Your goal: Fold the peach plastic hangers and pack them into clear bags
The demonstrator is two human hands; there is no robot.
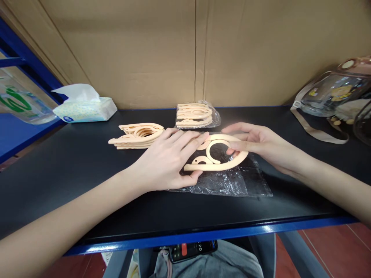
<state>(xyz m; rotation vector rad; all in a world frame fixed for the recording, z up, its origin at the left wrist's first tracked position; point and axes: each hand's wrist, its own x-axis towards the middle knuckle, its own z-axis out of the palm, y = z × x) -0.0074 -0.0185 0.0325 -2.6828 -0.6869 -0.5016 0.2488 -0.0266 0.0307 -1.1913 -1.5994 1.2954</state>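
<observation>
A cream plastic folding hanger (228, 166), folded up with its hook ring curled inside, is held just above a clear plastic bag (232, 185). My left hand (171, 158) spans the hanger's left end, fingers along the far side and thumb at the near edge, hiding part of it. On the rounded right end, my right hand (255, 143) pinches the frame between thumb and fingers. Left of my left hand lies a stack of similar hangers (136, 137). Behind both hands, more folded hangers (194, 114) lie in a clear bag.
A tissue pack (87, 108) stands at the back left, near a clear bottle (23, 98) on the blue frame. At the right is a transparent water jug (333, 92) with a strap (315, 131). A phone (193, 251) rests on my lap below the blue table edge (185, 237).
</observation>
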